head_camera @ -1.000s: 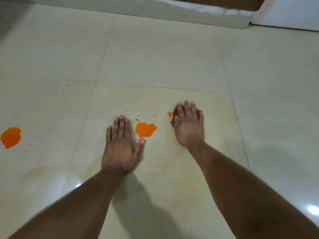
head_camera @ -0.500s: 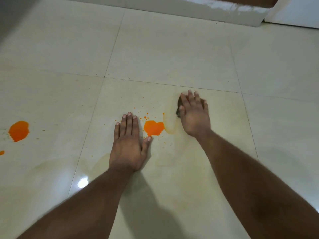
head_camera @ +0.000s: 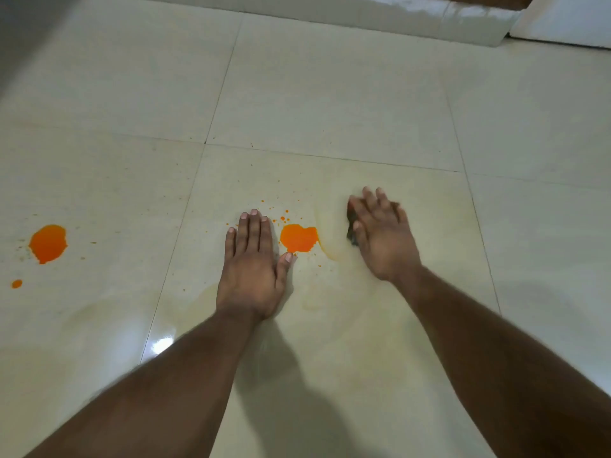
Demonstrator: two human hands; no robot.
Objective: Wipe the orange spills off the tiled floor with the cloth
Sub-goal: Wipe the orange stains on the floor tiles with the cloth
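From the head view I am looking down at a pale, glossy tiled floor (head_camera: 330,94) crossed by thin dark grout lines. The cloth (head_camera: 351,228) is showing only as a dark sliver under the inner edge of my right hand (head_camera: 383,236), lying on the floor just right of the middle spill; most of it is hidden, so I cannot tell its shape or its colour beyond dark.

I am counting three orange spills. The central spill (head_camera: 298,238) is sitting as a bright, solid blot between my two hands, ringed by fine orange specks. The left spill (head_camera: 48,242) is a similar blot lying well apart toward the left edge, and the small drop (head_camera: 16,283) is lying just below it. A faint yellowish smear is running across the tile between the central spill and the right hand.

There is one cloth and two hands. My left hand (head_camera: 253,269) is lying flat on the floor, its fingers (head_camera: 251,229) straight and close together, grasping nothing, with the thumb tip reaching to just beside the lower edge of the central spill. My right hand's fingers (head_camera: 373,201) are spreading out straight and pressing down on the cloth, blurred at the tips.
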